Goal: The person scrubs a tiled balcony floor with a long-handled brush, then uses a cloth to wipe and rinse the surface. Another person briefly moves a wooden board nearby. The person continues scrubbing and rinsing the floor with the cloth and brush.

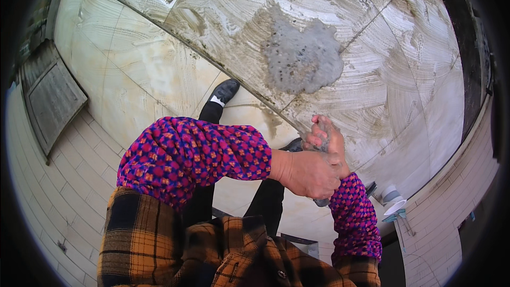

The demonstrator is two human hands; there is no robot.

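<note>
My left hand (308, 174) is a closed fist in front of my right wrist, its knuckles turned up. Just beyond it, the fingers of my right hand (328, 137) curl around a wet, grey, rag-like thing (317, 147). A dark grey end pokes out below the left fist, so both hands appear to grip the same thing; most of it is hidden. Patterned purple-and-pink sleeve covers (202, 157) wrap both forearms. Beyond my hands, a grey foamy patch with dark specks (303, 56) lies on smeared, muddy floor tiles (223, 5).
A dark joint or step edge (196, 48) runs diagonally across the floor. My black shoe (226, 91) stands beside it. A weathered wooden panel (56, 101) leans at the left. Low on the right is a white and grey container (392, 196); a dark upright edge (470, 69) borders the tiles.
</note>
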